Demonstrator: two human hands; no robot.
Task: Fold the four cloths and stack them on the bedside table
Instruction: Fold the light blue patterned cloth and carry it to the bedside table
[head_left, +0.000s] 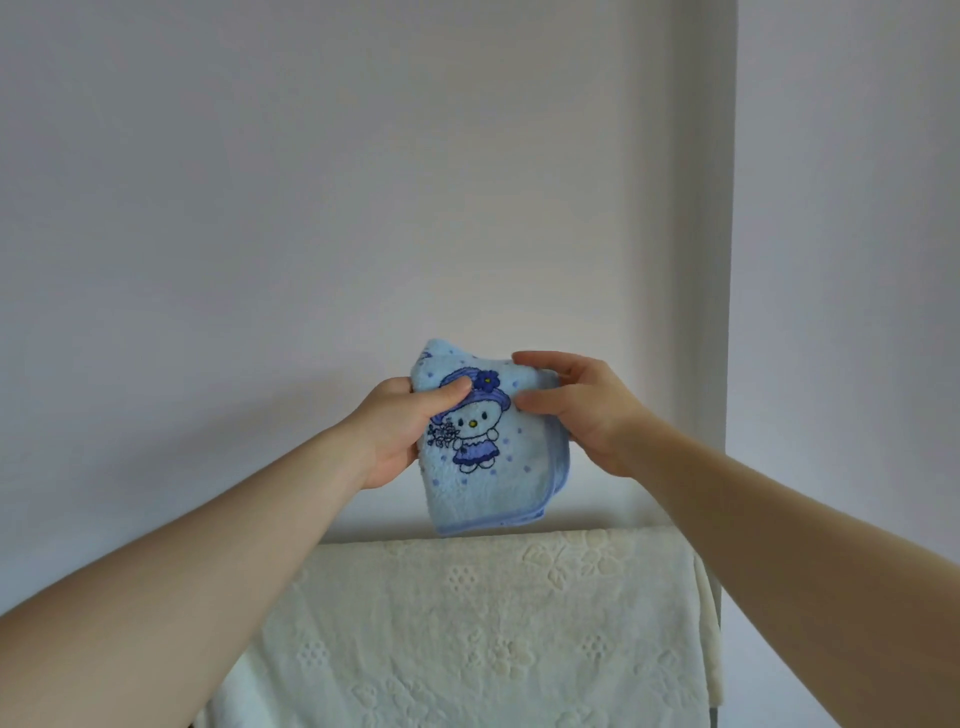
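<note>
L hand (396, 434) pinching left edge of fluffy light-blue cloth w/ cartoon cat print (485, 467) | R hand (582, 410) pinching its top right | cloth folded, held in air above cream embossed-flower fabric cover (493, 623) | white wall (311, 182) behind

Home: plain wall (311, 208), cream embossed cover (493, 623)

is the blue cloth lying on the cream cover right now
No, the blue cloth is held up in the air between the left hand and right hand, above the cream cover.
</note>
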